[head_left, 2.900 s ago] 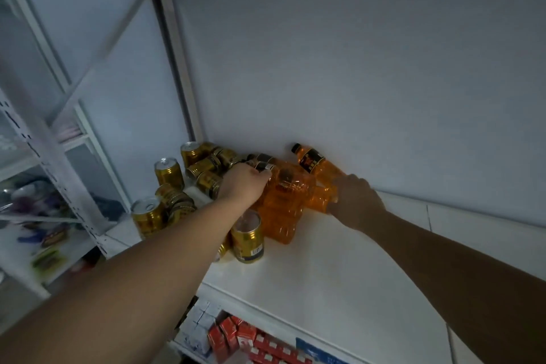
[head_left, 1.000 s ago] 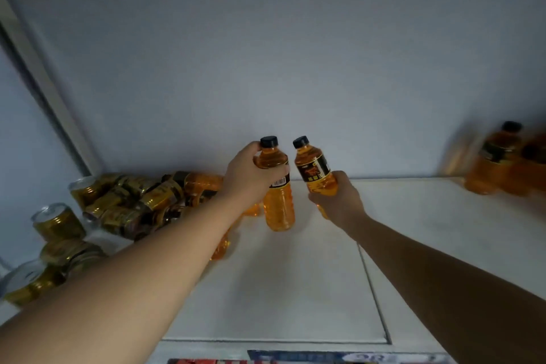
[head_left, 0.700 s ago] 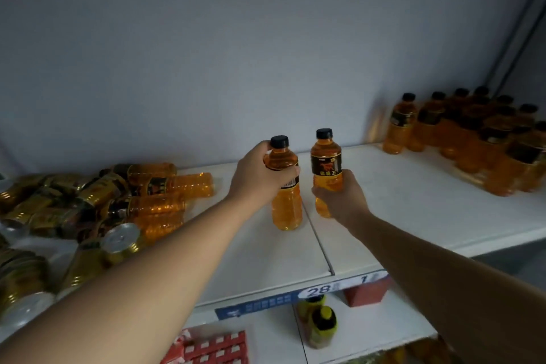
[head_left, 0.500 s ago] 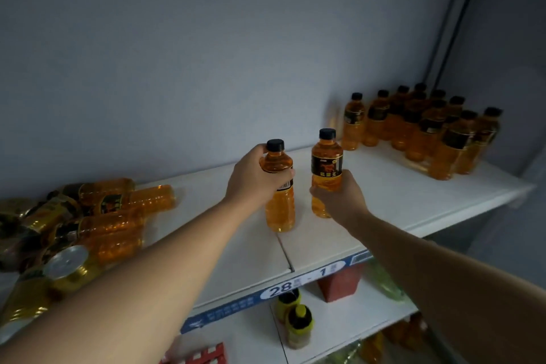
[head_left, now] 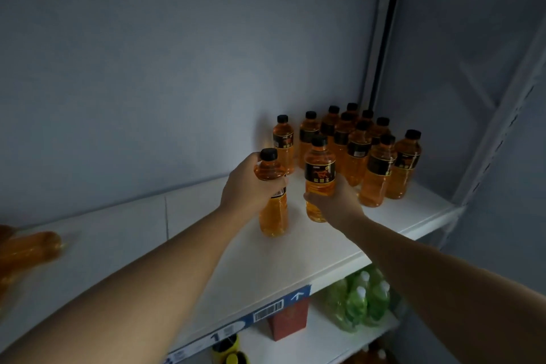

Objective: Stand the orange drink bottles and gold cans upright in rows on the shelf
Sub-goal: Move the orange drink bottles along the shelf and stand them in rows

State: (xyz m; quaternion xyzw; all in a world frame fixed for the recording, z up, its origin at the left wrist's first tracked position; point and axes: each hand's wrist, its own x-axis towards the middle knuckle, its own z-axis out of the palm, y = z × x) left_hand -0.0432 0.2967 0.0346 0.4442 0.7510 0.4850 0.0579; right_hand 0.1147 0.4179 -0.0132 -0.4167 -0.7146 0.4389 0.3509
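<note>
Your left hand (head_left: 248, 186) curls round the shoulder of a clear plastic orange drink bottle (head_left: 273, 213); right hand (head_left: 334, 201) grips a second bottle (head_left: 319, 174) low. Both upright, carried rightward off the toppled pile (head_left: 29, 248), now just beside the standing rows (head_left: 378, 168) on the white shelf (head_left: 266, 269). Placement next.

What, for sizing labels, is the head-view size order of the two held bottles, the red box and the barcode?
1. Left-hand bottle and right-hand bottle: look alike, no ranking.
2. Red box, its top hidden.
3. Barcode.
</note>
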